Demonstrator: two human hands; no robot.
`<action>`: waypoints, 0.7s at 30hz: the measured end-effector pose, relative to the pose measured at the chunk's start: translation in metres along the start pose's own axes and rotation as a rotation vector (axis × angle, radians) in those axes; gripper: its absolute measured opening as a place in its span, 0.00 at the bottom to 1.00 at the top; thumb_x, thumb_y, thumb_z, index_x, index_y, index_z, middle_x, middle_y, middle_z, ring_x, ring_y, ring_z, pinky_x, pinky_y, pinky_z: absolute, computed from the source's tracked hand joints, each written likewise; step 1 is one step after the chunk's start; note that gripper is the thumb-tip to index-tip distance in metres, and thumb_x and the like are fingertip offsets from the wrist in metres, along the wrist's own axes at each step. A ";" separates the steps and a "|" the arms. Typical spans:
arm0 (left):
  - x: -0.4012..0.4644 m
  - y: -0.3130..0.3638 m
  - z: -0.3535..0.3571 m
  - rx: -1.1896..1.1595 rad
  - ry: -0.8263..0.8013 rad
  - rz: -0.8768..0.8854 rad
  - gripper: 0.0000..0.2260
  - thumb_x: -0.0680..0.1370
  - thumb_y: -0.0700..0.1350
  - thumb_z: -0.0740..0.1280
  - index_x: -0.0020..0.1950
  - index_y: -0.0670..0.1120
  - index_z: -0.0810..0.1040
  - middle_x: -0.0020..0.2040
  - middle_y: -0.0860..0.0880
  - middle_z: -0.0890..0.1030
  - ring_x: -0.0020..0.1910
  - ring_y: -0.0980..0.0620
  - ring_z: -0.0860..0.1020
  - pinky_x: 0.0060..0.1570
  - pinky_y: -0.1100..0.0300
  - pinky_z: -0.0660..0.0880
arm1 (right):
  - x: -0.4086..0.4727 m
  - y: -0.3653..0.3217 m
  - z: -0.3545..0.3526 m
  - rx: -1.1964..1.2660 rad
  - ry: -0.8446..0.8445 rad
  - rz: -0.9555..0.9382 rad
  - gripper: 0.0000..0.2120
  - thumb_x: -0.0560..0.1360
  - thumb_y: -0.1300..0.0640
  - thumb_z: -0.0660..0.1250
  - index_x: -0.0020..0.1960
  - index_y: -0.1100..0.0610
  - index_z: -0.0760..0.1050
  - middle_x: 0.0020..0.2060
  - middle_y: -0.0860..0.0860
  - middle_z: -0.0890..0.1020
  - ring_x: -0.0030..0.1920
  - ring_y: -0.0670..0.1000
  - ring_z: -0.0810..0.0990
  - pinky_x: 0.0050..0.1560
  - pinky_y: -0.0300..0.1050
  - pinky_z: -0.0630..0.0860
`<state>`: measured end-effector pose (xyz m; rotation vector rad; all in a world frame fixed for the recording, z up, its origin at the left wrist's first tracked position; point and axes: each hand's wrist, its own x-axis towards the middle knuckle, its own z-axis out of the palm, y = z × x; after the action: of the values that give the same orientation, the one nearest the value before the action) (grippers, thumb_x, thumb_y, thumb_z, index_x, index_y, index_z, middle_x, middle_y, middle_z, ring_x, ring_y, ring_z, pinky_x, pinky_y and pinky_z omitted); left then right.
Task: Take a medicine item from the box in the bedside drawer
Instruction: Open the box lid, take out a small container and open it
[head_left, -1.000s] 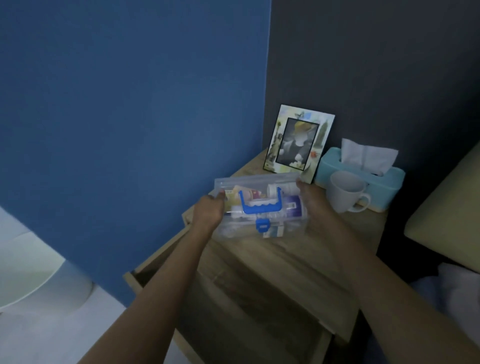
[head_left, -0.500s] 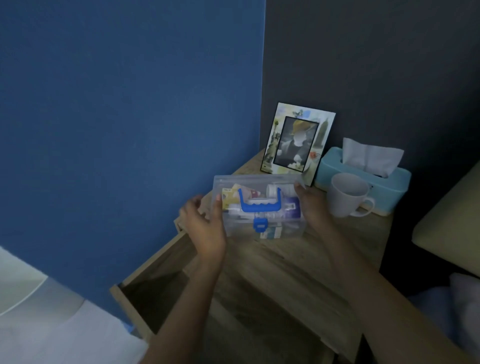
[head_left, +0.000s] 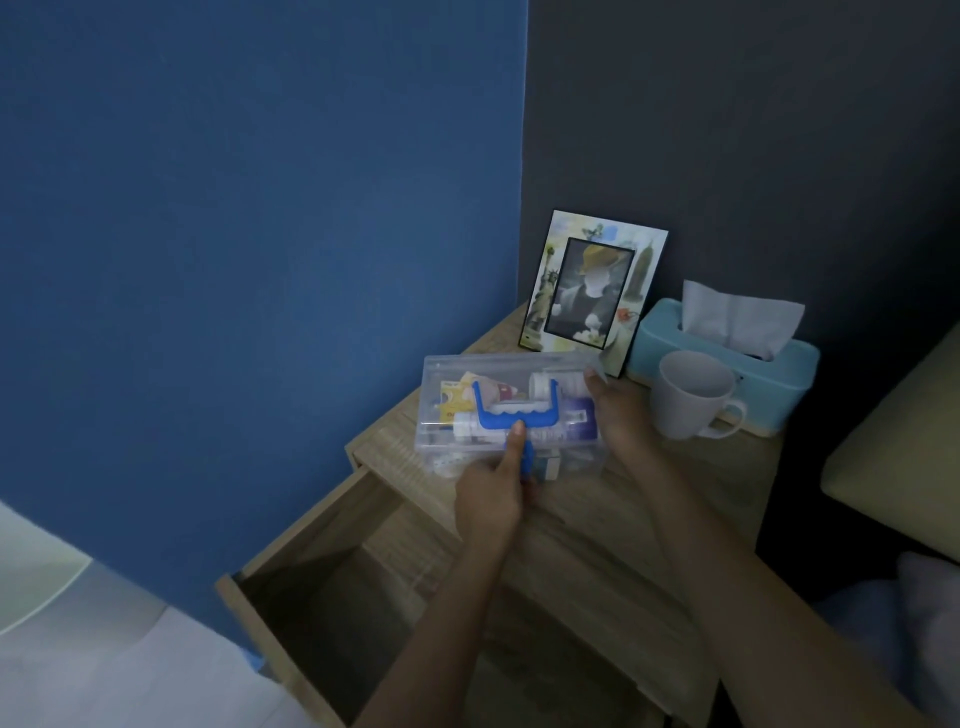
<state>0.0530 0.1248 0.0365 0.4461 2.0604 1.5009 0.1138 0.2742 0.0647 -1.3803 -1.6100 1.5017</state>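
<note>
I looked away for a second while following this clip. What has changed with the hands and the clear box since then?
The left hand left the box's left end for the front, thumb on the lid by the blue latch. The clear box now sits on the nightstand. The right hand stays at its right end; the lid remains closed.

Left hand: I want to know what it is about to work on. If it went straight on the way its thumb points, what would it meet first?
Probably the blue handle on the clear box; the left hand has its thumb tip at it already.
</note>
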 end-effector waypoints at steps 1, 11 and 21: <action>0.000 0.001 0.001 -0.007 0.011 -0.009 0.32 0.72 0.71 0.57 0.37 0.44 0.83 0.35 0.46 0.85 0.38 0.49 0.83 0.47 0.53 0.79 | 0.000 0.000 0.000 0.008 0.004 0.004 0.19 0.80 0.45 0.58 0.52 0.60 0.77 0.39 0.53 0.82 0.32 0.48 0.79 0.26 0.36 0.72; -0.005 -0.012 -0.010 -0.248 -0.196 0.074 0.14 0.79 0.53 0.61 0.47 0.44 0.81 0.43 0.48 0.84 0.43 0.56 0.82 0.40 0.69 0.74 | 0.002 0.000 0.005 -0.031 0.058 -0.019 0.18 0.80 0.44 0.57 0.47 0.58 0.77 0.44 0.57 0.82 0.34 0.49 0.78 0.33 0.42 0.71; -0.002 -0.025 -0.052 -0.327 0.286 0.144 0.22 0.78 0.58 0.60 0.69 0.49 0.71 0.66 0.49 0.76 0.64 0.50 0.75 0.58 0.55 0.73 | -0.034 0.035 -0.007 0.198 0.053 -0.255 0.26 0.75 0.34 0.50 0.37 0.50 0.77 0.31 0.49 0.83 0.32 0.46 0.83 0.36 0.45 0.77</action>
<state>0.0243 0.0758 0.0253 0.2675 1.9659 2.0477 0.1421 0.2404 0.0422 -1.0551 -1.4964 1.4172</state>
